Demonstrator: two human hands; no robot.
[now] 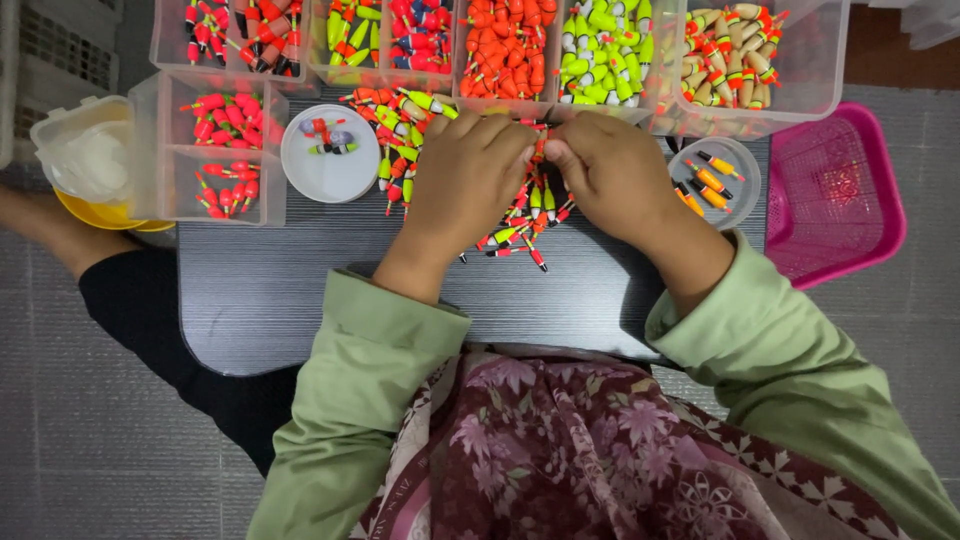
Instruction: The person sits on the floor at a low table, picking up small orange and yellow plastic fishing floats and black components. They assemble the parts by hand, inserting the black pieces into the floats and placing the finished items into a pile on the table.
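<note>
While both hands meet over a dark tabletop (280,300), left hand (465,170) and right hand (610,175) pinch one small float (541,143) together above a loose float pile (520,215). Firm fingertip grips, close together, seem best.

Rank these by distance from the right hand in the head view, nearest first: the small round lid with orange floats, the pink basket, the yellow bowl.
From the right hand:
1. Small round lid with orange floats, just to its right.
2. Pink basket, farther right, off the table edge.
3. Yellow bowl, far left, beyond the left hand.
</note>
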